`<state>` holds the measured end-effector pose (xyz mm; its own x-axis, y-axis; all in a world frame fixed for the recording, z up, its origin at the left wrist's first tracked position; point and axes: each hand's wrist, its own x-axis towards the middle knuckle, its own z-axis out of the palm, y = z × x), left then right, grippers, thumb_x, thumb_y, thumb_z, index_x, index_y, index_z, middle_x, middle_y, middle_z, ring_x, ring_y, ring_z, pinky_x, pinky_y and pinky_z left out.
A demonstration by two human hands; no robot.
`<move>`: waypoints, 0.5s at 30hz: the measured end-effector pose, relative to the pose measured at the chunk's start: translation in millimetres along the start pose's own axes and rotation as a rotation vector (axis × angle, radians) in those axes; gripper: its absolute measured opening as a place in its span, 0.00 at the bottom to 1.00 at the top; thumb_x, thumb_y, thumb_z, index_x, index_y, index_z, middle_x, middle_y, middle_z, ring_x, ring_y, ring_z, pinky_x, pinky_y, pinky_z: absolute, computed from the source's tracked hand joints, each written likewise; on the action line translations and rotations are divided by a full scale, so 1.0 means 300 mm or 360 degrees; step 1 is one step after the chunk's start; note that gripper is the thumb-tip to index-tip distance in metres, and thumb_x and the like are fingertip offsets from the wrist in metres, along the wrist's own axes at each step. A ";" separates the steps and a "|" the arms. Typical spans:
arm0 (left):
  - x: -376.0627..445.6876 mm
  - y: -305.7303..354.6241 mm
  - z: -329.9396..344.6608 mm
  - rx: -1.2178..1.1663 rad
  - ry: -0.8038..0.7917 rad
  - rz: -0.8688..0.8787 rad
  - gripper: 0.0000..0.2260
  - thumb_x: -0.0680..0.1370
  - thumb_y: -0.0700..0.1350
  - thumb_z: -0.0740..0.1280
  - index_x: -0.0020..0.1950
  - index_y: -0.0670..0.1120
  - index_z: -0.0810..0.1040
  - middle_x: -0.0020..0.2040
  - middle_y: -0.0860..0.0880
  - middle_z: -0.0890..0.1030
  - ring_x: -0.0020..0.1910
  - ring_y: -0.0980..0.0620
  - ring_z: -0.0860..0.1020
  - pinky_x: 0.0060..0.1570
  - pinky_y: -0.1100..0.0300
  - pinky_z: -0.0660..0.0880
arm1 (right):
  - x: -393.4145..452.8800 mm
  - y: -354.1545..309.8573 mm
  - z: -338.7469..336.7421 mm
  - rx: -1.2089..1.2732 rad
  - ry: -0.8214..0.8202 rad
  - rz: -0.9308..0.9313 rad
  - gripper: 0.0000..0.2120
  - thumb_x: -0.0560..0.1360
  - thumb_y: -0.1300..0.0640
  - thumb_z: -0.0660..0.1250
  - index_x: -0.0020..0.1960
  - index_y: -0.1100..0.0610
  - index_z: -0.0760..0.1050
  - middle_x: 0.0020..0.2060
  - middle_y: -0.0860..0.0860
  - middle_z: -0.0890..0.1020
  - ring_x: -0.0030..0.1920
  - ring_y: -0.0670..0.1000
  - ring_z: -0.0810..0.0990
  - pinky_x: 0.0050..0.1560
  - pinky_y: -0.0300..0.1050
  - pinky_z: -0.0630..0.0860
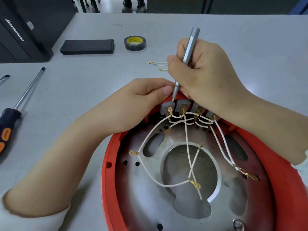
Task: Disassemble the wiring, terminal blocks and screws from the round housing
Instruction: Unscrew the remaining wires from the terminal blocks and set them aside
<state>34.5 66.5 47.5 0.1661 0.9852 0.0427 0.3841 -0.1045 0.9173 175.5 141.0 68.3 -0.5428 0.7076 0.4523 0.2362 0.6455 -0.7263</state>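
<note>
Right hand [205, 72] fingers grip the screwdriver [186, 60] upright — left hand [141, 100] fingers curl over the housing [108, 164] rim.

Right hand [203, 70] is curled around a slim silver screwdriver [186, 59], gripping it like a pen with the tip angled down and the forearm coming in from the right. Left hand [141, 100] sits just beside it, fingers curled, thumb tucked up against the screwdriver's tip, forearm stretched in from lower left.

place: workshop or electronics bench | evidence: grey worktable [93, 19], screwdrivers [20, 104] near left, electrical tape roll [135, 43] far, Lenovo computer tower [21, 29] far left
</note>
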 end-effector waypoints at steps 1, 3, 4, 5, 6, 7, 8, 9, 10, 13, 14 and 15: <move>0.000 0.001 0.001 0.0003 -0.0003 0.0001 0.13 0.83 0.42 0.57 0.61 0.49 0.79 0.55 0.57 0.83 0.57 0.62 0.79 0.61 0.68 0.70 | -0.002 0.000 0.001 -0.0014 -0.0001 -0.0025 0.18 0.77 0.61 0.63 0.31 0.52 0.61 0.22 0.45 0.65 0.24 0.47 0.67 0.28 0.34 0.63; 0.000 0.002 0.002 0.0009 -0.0008 0.0008 0.13 0.83 0.42 0.56 0.60 0.49 0.79 0.55 0.57 0.83 0.58 0.62 0.78 0.61 0.68 0.70 | -0.005 -0.001 0.004 -0.0037 -0.0003 -0.0067 0.18 0.76 0.61 0.63 0.31 0.52 0.60 0.22 0.46 0.65 0.24 0.47 0.67 0.28 0.34 0.63; 0.000 0.002 0.001 0.0002 -0.0010 0.0010 0.13 0.83 0.42 0.56 0.60 0.50 0.79 0.55 0.57 0.83 0.58 0.62 0.78 0.62 0.68 0.70 | -0.006 0.000 0.005 -0.0039 0.0003 -0.0076 0.18 0.76 0.61 0.63 0.31 0.52 0.60 0.22 0.46 0.65 0.24 0.47 0.67 0.28 0.33 0.63; 0.000 0.002 0.001 -0.0005 -0.0010 0.0011 0.13 0.83 0.42 0.56 0.60 0.50 0.79 0.55 0.57 0.83 0.58 0.62 0.78 0.61 0.68 0.70 | -0.006 0.000 0.006 -0.0039 0.0011 -0.0083 0.18 0.76 0.61 0.63 0.31 0.51 0.60 0.22 0.46 0.65 0.24 0.47 0.67 0.28 0.33 0.62; 0.000 0.001 0.000 -0.0006 -0.0009 0.0015 0.13 0.83 0.42 0.57 0.60 0.50 0.79 0.55 0.58 0.83 0.58 0.63 0.78 0.60 0.69 0.70 | -0.006 0.000 0.006 -0.0041 0.0017 -0.0090 0.18 0.76 0.61 0.63 0.31 0.51 0.59 0.22 0.46 0.64 0.25 0.47 0.67 0.28 0.32 0.62; 0.001 0.000 -0.001 -0.0001 -0.0007 0.0020 0.13 0.83 0.42 0.57 0.60 0.50 0.79 0.55 0.57 0.83 0.57 0.63 0.78 0.59 0.71 0.70 | -0.006 0.000 0.006 -0.0043 0.0021 -0.0096 0.18 0.76 0.61 0.63 0.31 0.51 0.59 0.23 0.46 0.64 0.25 0.47 0.67 0.28 0.32 0.62; 0.001 -0.001 -0.001 0.0002 -0.0007 0.0022 0.13 0.83 0.42 0.57 0.60 0.50 0.79 0.55 0.57 0.83 0.57 0.62 0.79 0.58 0.71 0.70 | -0.006 0.001 0.005 -0.0045 0.0024 -0.0101 0.18 0.76 0.61 0.63 0.31 0.51 0.59 0.23 0.46 0.64 0.25 0.48 0.67 0.28 0.32 0.62; 0.001 -0.001 -0.001 0.0001 -0.0009 0.0023 0.13 0.83 0.42 0.57 0.60 0.50 0.79 0.55 0.57 0.83 0.57 0.62 0.79 0.58 0.72 0.70 | -0.007 0.002 0.005 -0.0044 0.0028 -0.0109 0.18 0.76 0.61 0.63 0.31 0.51 0.59 0.23 0.46 0.64 0.25 0.48 0.67 0.28 0.31 0.62; 0.002 -0.001 0.000 0.0000 -0.0011 0.0025 0.13 0.83 0.42 0.57 0.60 0.50 0.79 0.55 0.57 0.83 0.57 0.62 0.79 0.57 0.72 0.70 | -0.008 0.001 0.005 -0.0044 0.0033 -0.0123 0.18 0.76 0.61 0.62 0.32 0.51 0.59 0.23 0.46 0.64 0.26 0.48 0.68 0.28 0.31 0.62; 0.001 -0.001 -0.001 -0.0005 -0.0015 0.0034 0.13 0.83 0.41 0.57 0.59 0.50 0.79 0.55 0.57 0.83 0.57 0.62 0.79 0.56 0.73 0.70 | -0.011 -0.004 0.006 -0.0060 0.0038 -0.0162 0.18 0.76 0.61 0.62 0.32 0.50 0.59 0.23 0.46 0.64 0.28 0.53 0.69 0.29 0.31 0.63; 0.001 -0.002 -0.002 0.0002 -0.0012 0.0027 0.13 0.83 0.42 0.57 0.59 0.50 0.79 0.55 0.56 0.83 0.57 0.61 0.79 0.57 0.71 0.71 | -0.010 -0.004 0.006 -0.0064 0.0034 -0.0160 0.18 0.76 0.61 0.62 0.32 0.50 0.59 0.23 0.47 0.64 0.29 0.53 0.69 0.28 0.31 0.63; 0.002 -0.002 -0.003 0.0017 -0.0004 0.0015 0.13 0.83 0.42 0.57 0.60 0.50 0.79 0.55 0.56 0.83 0.58 0.60 0.79 0.58 0.69 0.72 | -0.008 -0.003 0.007 -0.0065 0.0024 -0.0147 0.18 0.76 0.61 0.62 0.32 0.51 0.59 0.23 0.47 0.64 0.28 0.53 0.69 0.28 0.31 0.63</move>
<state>33.4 67.2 47.2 0.1724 0.9837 0.0503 0.3920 -0.1154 0.9127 174.9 138.3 66.9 -0.5519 0.6484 0.5243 0.2185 0.7192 -0.6595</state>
